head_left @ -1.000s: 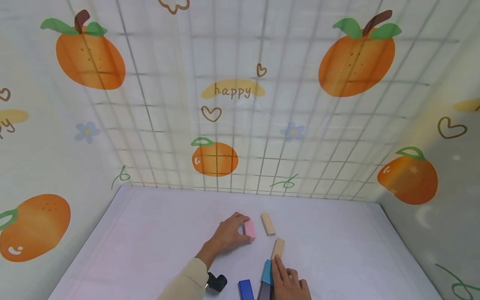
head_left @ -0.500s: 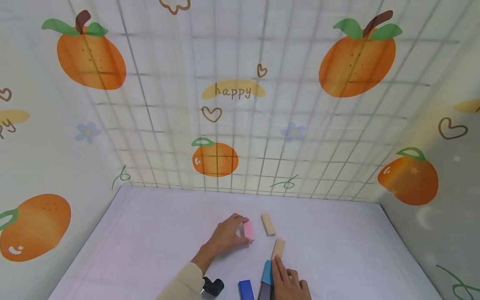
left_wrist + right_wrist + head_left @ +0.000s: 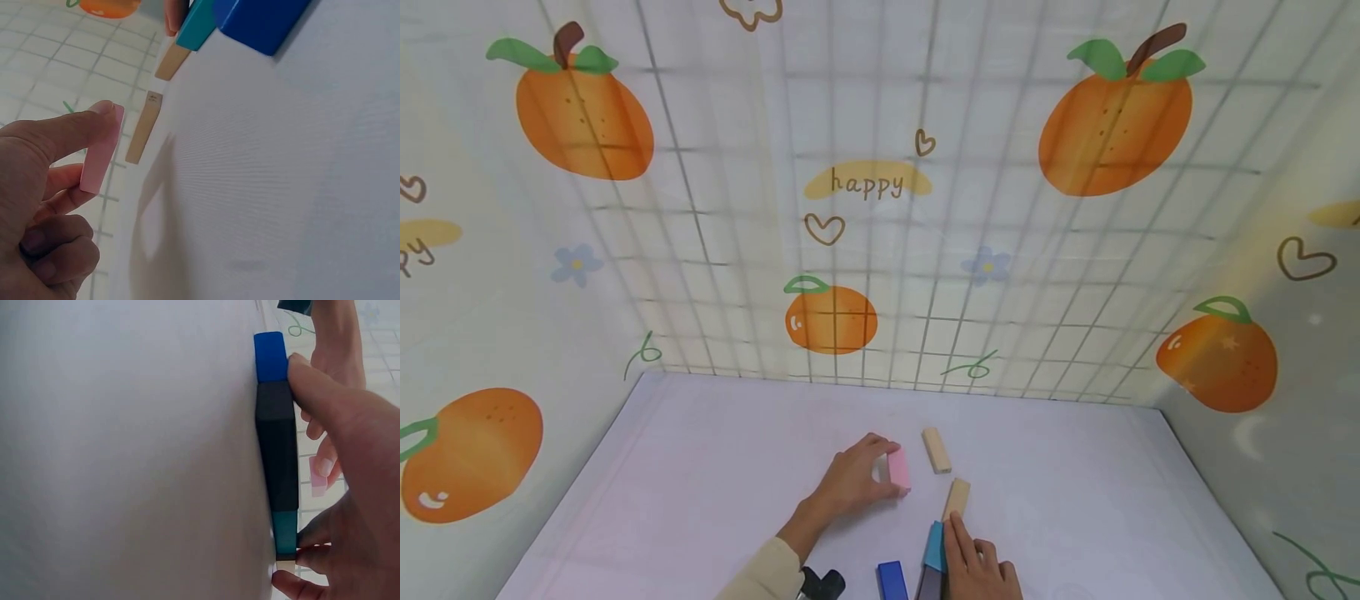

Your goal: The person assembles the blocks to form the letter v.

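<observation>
My left hand [image 3: 850, 481] pinches a pink block [image 3: 898, 469] between thumb and fingertips. In the left wrist view, the block [image 3: 102, 153] is held up, and a shadow of the hand falls on the white surface. My right hand [image 3: 979, 558] rests with straight index and middle fingers along a teal block [image 3: 935, 546], their tips at the near end of a wooden block [image 3: 957, 498]. A dark grey block [image 3: 931, 582] adjoins the teal one. In the right wrist view, the thumb [image 3: 306, 372] lies near the blue block [image 3: 270, 356]; these blocks line up there.
Another plain wooden block [image 3: 936, 450] lies right of the pink one, farther back. The blue block [image 3: 892, 581] sits left of the dark grey one at the near edge. A black device [image 3: 822, 584] shows by the left sleeve. Printed curtains [image 3: 880, 250] surround the white table [image 3: 715, 467].
My left hand has drawn slightly back toward me with the pink block in its pinch, and the black device by the sleeve has shifted along. My right hand stays in place.
</observation>
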Demonstrator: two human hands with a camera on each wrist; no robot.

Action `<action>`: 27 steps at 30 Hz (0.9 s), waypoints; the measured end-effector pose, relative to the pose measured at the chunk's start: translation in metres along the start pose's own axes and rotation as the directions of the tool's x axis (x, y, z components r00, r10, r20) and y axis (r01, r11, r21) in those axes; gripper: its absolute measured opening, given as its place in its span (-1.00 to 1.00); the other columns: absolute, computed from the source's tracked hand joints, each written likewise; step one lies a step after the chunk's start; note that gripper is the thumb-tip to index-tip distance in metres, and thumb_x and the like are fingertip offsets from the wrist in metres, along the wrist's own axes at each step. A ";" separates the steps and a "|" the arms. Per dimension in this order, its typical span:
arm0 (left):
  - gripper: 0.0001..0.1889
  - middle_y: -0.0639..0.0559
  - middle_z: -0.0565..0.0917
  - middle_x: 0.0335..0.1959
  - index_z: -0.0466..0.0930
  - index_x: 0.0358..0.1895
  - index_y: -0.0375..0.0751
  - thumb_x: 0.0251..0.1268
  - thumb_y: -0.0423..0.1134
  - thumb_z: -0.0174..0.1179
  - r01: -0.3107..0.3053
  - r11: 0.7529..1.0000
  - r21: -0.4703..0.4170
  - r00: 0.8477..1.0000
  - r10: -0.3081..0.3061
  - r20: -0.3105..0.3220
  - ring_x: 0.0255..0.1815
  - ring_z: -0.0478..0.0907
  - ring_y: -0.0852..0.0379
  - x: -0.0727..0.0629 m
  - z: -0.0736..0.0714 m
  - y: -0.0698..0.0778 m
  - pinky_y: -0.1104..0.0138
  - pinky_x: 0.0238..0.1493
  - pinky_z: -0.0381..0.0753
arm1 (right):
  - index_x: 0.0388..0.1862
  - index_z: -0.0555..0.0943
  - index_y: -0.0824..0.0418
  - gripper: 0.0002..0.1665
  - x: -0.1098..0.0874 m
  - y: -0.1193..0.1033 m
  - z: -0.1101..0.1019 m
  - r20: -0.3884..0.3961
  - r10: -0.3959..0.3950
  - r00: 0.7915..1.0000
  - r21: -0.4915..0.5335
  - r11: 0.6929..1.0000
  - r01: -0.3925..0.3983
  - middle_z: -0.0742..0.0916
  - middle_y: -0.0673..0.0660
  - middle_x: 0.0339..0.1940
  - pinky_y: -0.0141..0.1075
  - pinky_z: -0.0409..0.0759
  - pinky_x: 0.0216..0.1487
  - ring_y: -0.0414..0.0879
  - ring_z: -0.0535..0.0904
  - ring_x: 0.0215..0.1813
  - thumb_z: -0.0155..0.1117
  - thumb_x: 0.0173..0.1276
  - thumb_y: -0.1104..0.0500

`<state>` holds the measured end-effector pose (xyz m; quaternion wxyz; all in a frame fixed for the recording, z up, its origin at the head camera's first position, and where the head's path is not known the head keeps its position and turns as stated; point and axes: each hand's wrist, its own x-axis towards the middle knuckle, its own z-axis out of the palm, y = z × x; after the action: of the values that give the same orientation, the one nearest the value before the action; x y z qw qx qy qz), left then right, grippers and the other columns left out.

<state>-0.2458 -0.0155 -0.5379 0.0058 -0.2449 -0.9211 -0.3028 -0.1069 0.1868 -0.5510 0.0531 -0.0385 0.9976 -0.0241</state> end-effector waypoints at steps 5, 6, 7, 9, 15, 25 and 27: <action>-0.31 0.08 0.59 0.19 0.59 0.30 -0.04 0.09 0.11 0.50 -0.009 1.000 -0.003 1.000 0.009 -0.006 0.21 0.55 0.07 -0.005 0.000 0.001 -0.01 0.10 0.54 | 0.50 0.36 0.25 0.37 -0.001 0.000 0.002 -0.030 -0.016 0.999 -0.006 1.000 0.015 0.40 0.15 0.53 -0.09 0.37 -0.25 0.07 0.44 0.07 0.36 -0.14 -0.59; -0.31 0.08 0.59 0.19 0.59 0.30 -0.04 0.09 0.12 0.50 -0.006 1.000 -0.004 1.000 0.006 -0.004 0.20 0.55 0.07 -0.006 -0.001 0.002 -0.01 0.09 0.54 | 0.49 0.36 0.25 0.37 -0.001 0.000 0.003 -0.039 -0.020 0.999 -0.013 1.000 0.020 0.40 0.14 0.52 -0.09 0.37 -0.26 0.06 0.44 0.06 0.36 -0.13 -0.59; -0.31 0.08 0.59 0.19 0.58 0.30 -0.03 0.09 0.12 0.50 -0.002 1.000 -0.004 1.000 0.002 0.000 0.20 0.55 0.08 -0.007 -0.002 0.002 -0.01 0.10 0.54 | 0.49 0.37 0.26 0.33 -0.002 0.000 0.003 -0.053 -0.028 0.998 -0.016 1.000 0.027 0.41 0.15 0.52 -0.10 0.37 -0.26 0.06 0.44 0.06 0.36 -0.10 -0.56; -0.31 0.09 0.58 0.19 0.58 0.30 -0.02 0.08 0.12 0.50 0.007 1.000 -0.007 1.000 -0.007 0.012 0.20 0.55 0.09 -0.009 -0.003 0.004 0.00 0.11 0.53 | 0.48 0.38 0.26 0.27 -0.003 0.000 0.003 -0.073 -0.037 0.997 -0.026 0.999 0.035 0.42 0.14 0.51 -0.12 0.36 -0.27 0.06 0.44 0.05 0.37 -0.04 -0.52; -0.30 0.13 0.57 0.18 0.57 0.30 0.00 0.07 0.15 0.50 0.034 0.999 -0.008 0.998 -0.034 0.048 0.20 0.54 0.12 -0.015 -0.006 0.005 0.01 0.13 0.53 | 0.50 0.34 0.26 0.25 -0.003 0.000 0.000 -0.043 -0.028 0.999 -0.022 0.999 0.027 0.39 0.15 0.53 -0.09 0.38 -0.23 0.06 0.42 0.08 0.34 0.02 -0.51; -0.30 0.15 0.57 0.16 0.58 0.26 0.01 0.04 0.18 0.50 0.014 1.000 -0.025 0.999 -0.013 0.032 0.18 0.55 0.13 -0.023 -0.002 0.005 0.01 0.08 0.54 | 0.50 0.35 0.25 0.29 -0.001 0.000 0.002 -0.036 -0.018 0.999 -0.011 1.000 0.018 0.38 0.13 0.53 -0.09 0.38 -0.24 0.06 0.43 0.08 0.33 -0.03 -0.55; -0.30 0.15 0.57 0.16 0.58 0.26 0.00 0.04 0.18 0.50 0.010 1.000 -0.024 0.999 -0.010 0.033 0.17 0.55 0.13 -0.025 -0.002 0.007 0.02 0.07 0.55 | 0.51 0.34 0.24 0.33 -0.001 0.000 0.001 -0.010 -0.005 1.000 -0.015 1.000 0.005 0.37 0.12 0.54 -0.07 0.39 -0.22 0.06 0.42 0.09 0.30 -0.06 -0.60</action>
<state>-0.2210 -0.0234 -0.5364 -0.0137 -0.2453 -0.9186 -0.3096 -0.1063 0.1871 -0.5521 0.0475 -0.0413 0.9979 -0.0169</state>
